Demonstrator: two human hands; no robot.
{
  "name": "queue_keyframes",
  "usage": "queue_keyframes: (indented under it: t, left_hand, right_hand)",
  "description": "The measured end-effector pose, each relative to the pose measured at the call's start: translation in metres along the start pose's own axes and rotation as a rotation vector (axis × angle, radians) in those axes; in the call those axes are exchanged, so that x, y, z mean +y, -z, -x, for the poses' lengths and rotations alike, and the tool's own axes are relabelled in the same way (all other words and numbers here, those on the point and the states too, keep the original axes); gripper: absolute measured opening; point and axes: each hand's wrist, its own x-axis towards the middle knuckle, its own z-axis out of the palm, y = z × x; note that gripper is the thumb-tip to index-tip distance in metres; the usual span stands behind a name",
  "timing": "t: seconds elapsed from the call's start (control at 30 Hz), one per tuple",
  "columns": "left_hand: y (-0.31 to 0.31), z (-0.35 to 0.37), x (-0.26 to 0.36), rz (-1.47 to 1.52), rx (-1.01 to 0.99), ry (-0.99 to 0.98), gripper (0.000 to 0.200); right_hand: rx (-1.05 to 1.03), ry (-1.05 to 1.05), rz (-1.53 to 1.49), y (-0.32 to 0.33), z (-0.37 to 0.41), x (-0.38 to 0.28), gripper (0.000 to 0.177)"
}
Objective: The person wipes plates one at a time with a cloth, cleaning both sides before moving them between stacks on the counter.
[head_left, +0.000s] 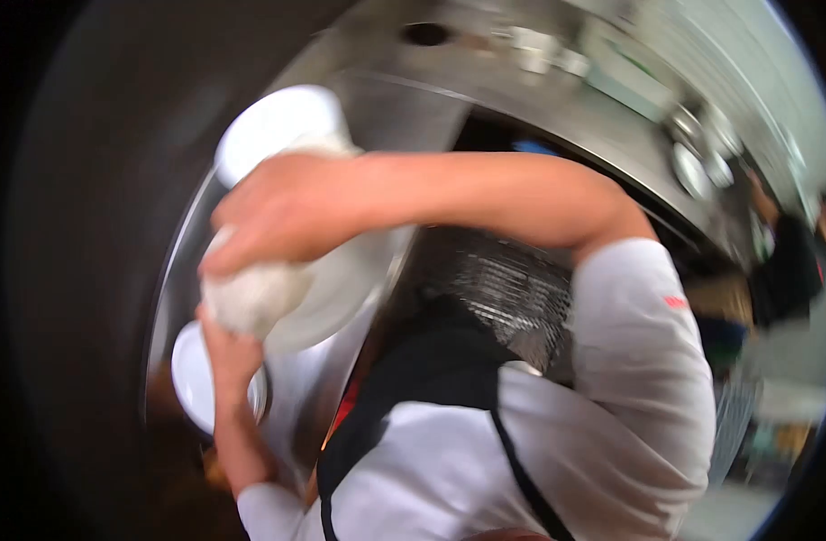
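Note:
A soft, off-white lump that looks like dough (pixel 255 296) is between my two hands, above a large white bowl (pixel 341 293). My right hand (pixel 282 212) reaches across from above, its fingers curled over the lump. From below, my left hand (pixel 228 347) grips the lump's lower side. Motion blur hides the fingertips and the exact texture. More pale material shows past the right wrist, beside a white round container (pixel 278 131). A smaller white bowl (pixel 194 374) is partly behind my left forearm.
The bowls stand on a metal counter (pixel 314 397). Another steel worktop (pixel 557 117) runs along the top, with white cups (pixel 533 50) and several dishes (pixel 692 171). A black grated mat (pixel 512 293) covers the floor. Another person's dark sleeve (pixel 787 270) is at far right.

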Motion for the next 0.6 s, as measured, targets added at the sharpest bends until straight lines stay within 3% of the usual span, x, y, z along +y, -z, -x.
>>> queue_keyframes:
  t: [0.03, 0.07, 0.1, 0.17, 0.27, 0.33, 0.37, 0.43, 0.47, 0.53, 0.6]
  left_hand:
    - [0.002, -0.003, 0.031, 0.051, 0.101, -0.040, 0.035]
    - [0.014, -0.014, 0.050, 0.171, -0.038, -0.152, 0.035]
    - [0.017, -0.007, 0.066, 0.414, 0.089, 0.088, 0.038]
    - [0.030, 0.001, 0.066, 0.534, 0.321, 0.177, 0.036]
    - [0.041, 0.015, 0.041, 0.629, 0.658, 0.218, 0.034]
    - [0.038, 0.022, 0.018, 0.622, 0.879, 0.230, 0.032]
    - [0.037, 0.028, 0.007, 0.595, 0.989, 0.250, 0.032]
    - [0.038, 0.046, -0.018, 0.513, 1.193, 0.334, 0.032]
    - [0.042, 0.059, -0.032, 0.466, 1.278, 0.363, 0.034]
    - [0.044, 0.082, -0.051, 0.385, 1.445, 0.409, 0.037]
    - [0.045, 0.111, -0.057, 0.466, 1.515, 0.424, 0.042]
  right_hand:
    - [-0.070, -0.065, -0.011, 0.001, -0.008, 0.005, 0.050]
    - [-0.015, -0.092, -0.098, 0.001, -0.011, 0.014, 0.059]
    - [0.116, -0.148, -0.203, -0.009, -0.010, 0.027, 0.059]
    - [0.298, -0.484, -0.562, -0.022, -0.008, 0.035, 0.046]
    - [0.623, -0.848, -0.880, -0.118, 0.001, 0.021, 0.024]
    - [0.713, -1.154, -1.098, -0.172, -0.014, -0.023, 0.037]
    - [0.663, -1.235, -1.409, -0.187, -0.016, -0.043, 0.040]
    - [0.203, -1.254, -1.606, -0.204, -0.005, -0.067, 0.039]
    - [-0.044, -1.181, -1.563, -0.203, -0.001, -0.076, 0.051]
    - [-0.092, -0.752, -1.445, -0.213, 0.017, -0.087, 0.054]
    - [-0.107, -0.702, -1.488, -0.205, 0.020, -0.081, 0.049]
